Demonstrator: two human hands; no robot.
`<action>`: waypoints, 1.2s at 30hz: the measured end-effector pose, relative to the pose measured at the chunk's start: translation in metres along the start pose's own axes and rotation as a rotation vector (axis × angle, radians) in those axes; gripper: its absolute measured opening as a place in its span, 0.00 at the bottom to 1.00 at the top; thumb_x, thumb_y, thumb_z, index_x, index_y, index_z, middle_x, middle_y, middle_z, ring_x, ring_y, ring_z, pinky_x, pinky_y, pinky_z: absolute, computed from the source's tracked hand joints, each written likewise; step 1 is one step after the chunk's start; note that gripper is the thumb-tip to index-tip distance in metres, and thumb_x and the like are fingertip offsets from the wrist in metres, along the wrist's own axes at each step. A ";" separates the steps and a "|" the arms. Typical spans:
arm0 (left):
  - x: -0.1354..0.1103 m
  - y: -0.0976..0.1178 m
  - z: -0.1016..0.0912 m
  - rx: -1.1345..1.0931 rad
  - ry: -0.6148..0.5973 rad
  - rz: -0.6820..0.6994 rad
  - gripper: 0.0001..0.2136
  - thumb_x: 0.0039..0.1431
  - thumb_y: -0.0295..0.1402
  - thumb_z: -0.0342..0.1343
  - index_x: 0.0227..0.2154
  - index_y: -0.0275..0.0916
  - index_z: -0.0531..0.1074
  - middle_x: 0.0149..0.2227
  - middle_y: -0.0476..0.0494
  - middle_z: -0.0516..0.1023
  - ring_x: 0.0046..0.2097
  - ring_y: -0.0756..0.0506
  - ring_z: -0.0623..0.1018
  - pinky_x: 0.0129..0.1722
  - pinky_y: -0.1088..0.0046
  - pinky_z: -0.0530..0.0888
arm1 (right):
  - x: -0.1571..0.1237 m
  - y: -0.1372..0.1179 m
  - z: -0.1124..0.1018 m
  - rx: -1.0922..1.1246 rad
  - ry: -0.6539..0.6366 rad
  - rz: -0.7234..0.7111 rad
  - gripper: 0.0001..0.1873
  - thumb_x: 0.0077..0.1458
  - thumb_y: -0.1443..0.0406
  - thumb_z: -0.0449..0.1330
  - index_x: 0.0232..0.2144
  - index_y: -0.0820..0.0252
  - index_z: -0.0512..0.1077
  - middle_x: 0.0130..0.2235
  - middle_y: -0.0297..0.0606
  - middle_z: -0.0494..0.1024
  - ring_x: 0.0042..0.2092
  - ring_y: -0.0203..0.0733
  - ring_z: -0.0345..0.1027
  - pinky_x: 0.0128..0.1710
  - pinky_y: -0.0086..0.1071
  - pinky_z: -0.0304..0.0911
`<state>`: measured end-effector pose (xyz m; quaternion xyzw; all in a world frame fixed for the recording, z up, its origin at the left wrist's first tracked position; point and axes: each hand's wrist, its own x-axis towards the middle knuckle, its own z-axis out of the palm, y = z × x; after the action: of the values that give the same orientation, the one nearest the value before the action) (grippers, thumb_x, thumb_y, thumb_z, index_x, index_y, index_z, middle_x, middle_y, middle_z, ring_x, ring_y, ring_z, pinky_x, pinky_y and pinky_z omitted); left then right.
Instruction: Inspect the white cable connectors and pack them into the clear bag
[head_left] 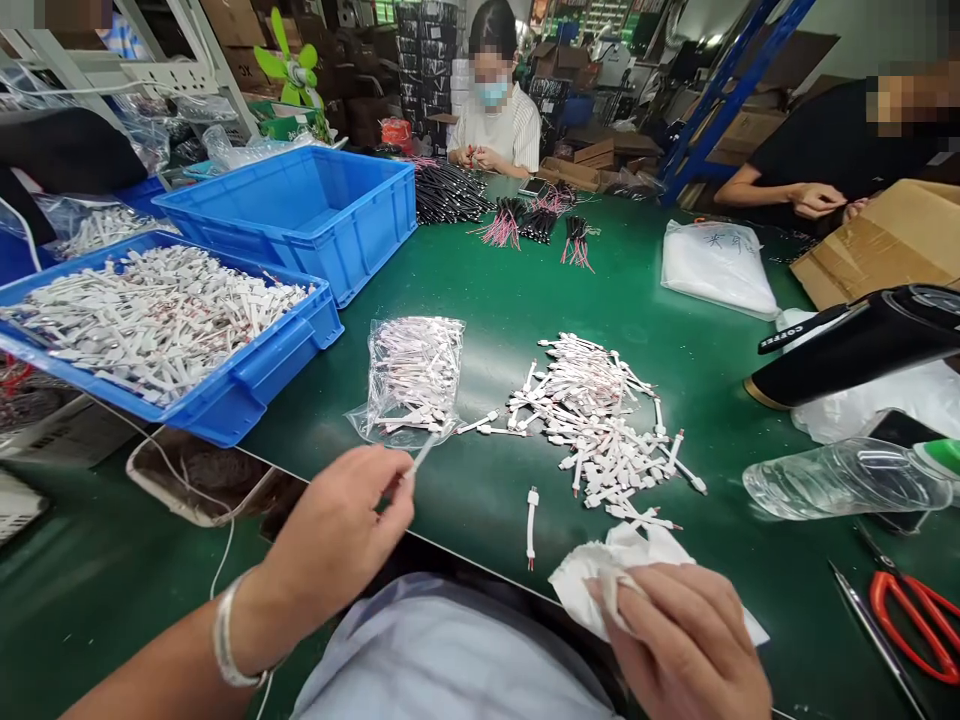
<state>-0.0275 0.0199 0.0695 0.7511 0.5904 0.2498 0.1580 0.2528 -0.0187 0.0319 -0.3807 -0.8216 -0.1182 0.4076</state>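
Observation:
My left hand (341, 530) is closed in a pinch on a small white cable piece (421, 455), held just below a clear plastic bag (412, 380) full of the same pieces. My right hand (686, 635) is closed on a crumpled white tissue (600, 575) at the table's near edge. A loose heap of white cable pieces (592, 410) lies on the green table (487, 290) ahead of both hands. One single piece (531, 525) lies apart, between my hands.
Two blue crates stand at the left, the near one (247, 385) filled with white pieces. A lying water bottle (832, 480), a black tumbler (855, 345), red scissors (911, 610) and a cardboard box (892, 240) are at the right. Two people work at the far side.

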 end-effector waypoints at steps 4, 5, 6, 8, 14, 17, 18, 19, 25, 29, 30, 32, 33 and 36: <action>0.015 -0.012 -0.009 0.486 0.051 0.118 0.09 0.58 0.27 0.43 0.28 0.37 0.67 0.26 0.44 0.69 0.31 0.43 0.70 0.32 0.67 0.66 | -0.008 0.012 -0.009 -0.141 0.059 0.125 0.11 0.45 0.74 0.66 0.32 0.61 0.70 0.30 0.37 0.73 0.32 0.38 0.66 0.33 0.35 0.63; 0.022 -0.014 -0.007 0.547 0.008 0.122 0.09 0.58 0.26 0.43 0.26 0.37 0.67 0.25 0.44 0.68 0.29 0.43 0.70 0.30 0.68 0.65 | -0.010 0.014 -0.010 -0.169 0.068 0.144 0.11 0.44 0.74 0.66 0.32 0.61 0.70 0.30 0.37 0.73 0.32 0.38 0.66 0.33 0.34 0.63; 0.030 -0.016 -0.004 0.587 -0.038 0.116 0.10 0.57 0.25 0.43 0.24 0.37 0.66 0.23 0.44 0.68 0.28 0.43 0.69 0.28 0.68 0.65 | -0.012 0.015 -0.012 -0.191 0.079 0.158 0.12 0.44 0.74 0.67 0.31 0.62 0.70 0.29 0.36 0.73 0.31 0.37 0.66 0.33 0.34 0.63; 0.046 -0.017 0.005 0.614 -0.103 0.094 0.10 0.57 0.25 0.44 0.24 0.37 0.66 0.22 0.44 0.68 0.27 0.44 0.70 0.26 0.69 0.64 | -0.015 0.016 -0.016 -0.226 0.095 0.176 0.12 0.43 0.74 0.67 0.31 0.62 0.70 0.29 0.36 0.72 0.31 0.37 0.66 0.32 0.33 0.62; 0.067 0.005 0.037 0.211 -0.070 0.211 0.08 0.61 0.31 0.47 0.36 0.36 0.71 0.33 0.44 0.76 0.37 0.45 0.74 0.38 0.71 0.69 | -0.033 0.024 -0.033 -0.359 0.107 0.247 0.15 0.43 0.75 0.67 0.35 0.60 0.73 0.30 0.36 0.73 0.30 0.37 0.65 0.33 0.33 0.62; 0.062 0.022 0.058 0.044 -0.295 0.423 0.09 0.60 0.27 0.47 0.39 0.38 0.72 0.35 0.45 0.75 0.39 0.47 0.73 0.39 0.73 0.69 | -0.042 0.026 -0.041 -0.392 0.134 0.314 0.22 0.42 0.77 0.67 0.41 0.56 0.73 0.32 0.36 0.73 0.30 0.36 0.65 0.33 0.33 0.62; 0.061 0.026 0.065 0.040 -0.365 0.480 0.11 0.59 0.25 0.47 0.41 0.38 0.72 0.35 0.44 0.74 0.39 0.47 0.72 0.38 0.73 0.69 | -0.045 0.026 -0.043 -0.388 0.134 0.330 0.24 0.42 0.77 0.67 0.43 0.55 0.73 0.32 0.36 0.73 0.30 0.36 0.65 0.33 0.33 0.62; 0.061 0.029 0.071 0.046 -0.417 0.523 0.13 0.58 0.23 0.47 0.43 0.38 0.71 0.37 0.43 0.73 0.39 0.47 0.72 0.37 0.73 0.69 | -0.048 0.026 -0.044 -0.380 0.129 0.338 0.27 0.42 0.77 0.66 0.45 0.53 0.72 0.33 0.36 0.73 0.30 0.36 0.65 0.33 0.32 0.62; 0.071 0.029 0.091 0.046 -0.539 0.587 0.09 0.57 0.24 0.50 0.39 0.38 0.72 0.37 0.43 0.70 0.40 0.47 0.69 0.38 0.74 0.67 | -0.062 0.025 -0.044 -0.275 0.092 0.368 0.28 0.46 0.78 0.64 0.48 0.52 0.70 0.34 0.37 0.72 0.31 0.36 0.65 0.32 0.32 0.60; 0.072 0.025 0.087 0.042 -0.541 0.573 0.06 0.61 0.27 0.47 0.31 0.36 0.69 0.35 0.44 0.70 0.38 0.47 0.67 0.37 0.73 0.66 | -0.072 0.031 -0.042 -0.191 -0.132 0.376 0.12 0.54 0.71 0.57 0.41 0.57 0.73 0.31 0.37 0.72 0.31 0.37 0.65 0.32 0.32 0.59; 0.070 0.025 0.084 0.040 -0.534 0.550 0.07 0.61 0.27 0.46 0.31 0.36 0.68 0.35 0.44 0.70 0.37 0.47 0.67 0.37 0.73 0.66 | -0.073 0.032 -0.042 -0.176 -0.223 0.372 0.10 0.57 0.69 0.54 0.39 0.57 0.73 0.30 0.36 0.72 0.31 0.37 0.65 0.32 0.32 0.59; 0.065 0.028 0.077 0.026 -0.523 0.466 0.08 0.62 0.28 0.44 0.32 0.37 0.67 0.33 0.45 0.70 0.36 0.48 0.67 0.36 0.73 0.66 | -0.075 0.032 -0.039 -0.150 -0.371 0.366 0.12 0.60 0.67 0.49 0.37 0.58 0.73 0.29 0.36 0.71 0.30 0.37 0.64 0.31 0.31 0.58; 0.062 0.030 0.074 0.005 -0.519 0.416 0.08 0.62 0.28 0.43 0.32 0.37 0.67 0.33 0.46 0.71 0.35 0.48 0.68 0.36 0.73 0.66 | -0.075 0.031 -0.037 -0.133 -0.418 0.369 0.13 0.60 0.67 0.48 0.36 0.57 0.73 0.29 0.36 0.71 0.30 0.37 0.63 0.31 0.30 0.57; 0.049 0.044 0.068 -0.121 -0.514 0.319 0.07 0.62 0.30 0.44 0.33 0.38 0.66 0.33 0.47 0.72 0.35 0.48 0.70 0.36 0.73 0.66 | -0.072 0.024 -0.026 -0.093 -0.433 0.383 0.12 0.60 0.68 0.48 0.36 0.58 0.72 0.29 0.36 0.70 0.30 0.37 0.61 0.30 0.30 0.56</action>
<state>0.0551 0.0605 0.0460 0.8620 0.3900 0.1081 0.3051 0.3127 -0.0534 -0.0087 -0.5634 -0.7964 0.0072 0.2197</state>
